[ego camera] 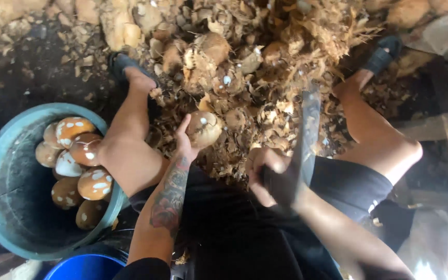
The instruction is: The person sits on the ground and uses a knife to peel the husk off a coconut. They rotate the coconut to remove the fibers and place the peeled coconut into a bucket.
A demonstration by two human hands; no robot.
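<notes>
Seated low, a person works between two bare knees, hemmed in by a heap of fibrous husk (265, 67) that fills the far ground. The left hand (185, 142) grips a rounded, pale-brown coconut (204, 128) just in front of the heap's near edge. The right hand (270, 173) is closed round the handle of a long, flat machete (307, 137), blade pointing far. At near left, a teal bucket (6, 207) holds smooth, white-flecked peeled coconuts (79, 166), crowded against its right wall.
</notes>
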